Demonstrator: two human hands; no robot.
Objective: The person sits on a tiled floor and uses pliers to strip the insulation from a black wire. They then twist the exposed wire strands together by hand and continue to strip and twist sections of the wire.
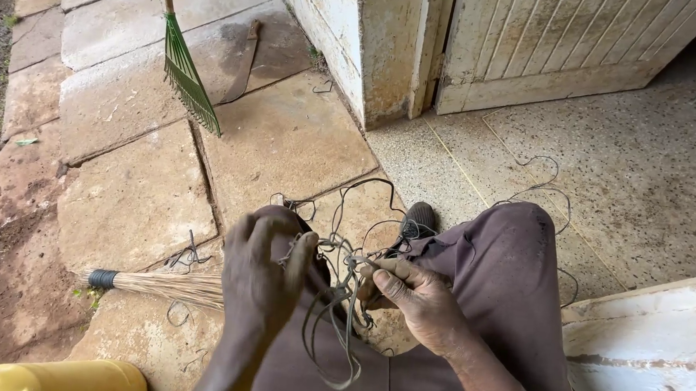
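Observation:
My left hand [259, 275] and my right hand [414, 300] both grip a tangled bundle of thin grey wire [340, 298] over my lap. The left hand's fingers pinch the tangle from the left side. From the right, my right hand's thumb and fingers hold the strands near its middle. Loops of the wire hang down between my knees, and more strands trail over the floor beyond my right knee [509, 250]. I sit in dark trousers, with one dark shoe [418, 219] showing ahead.
A straw hand broom [159, 286] lies on the stone slabs at my left. A green rake [185, 75] leans farther off. A wall corner and a pale door [558, 47] stand ahead, and a white painted board [658, 352] is at my right.

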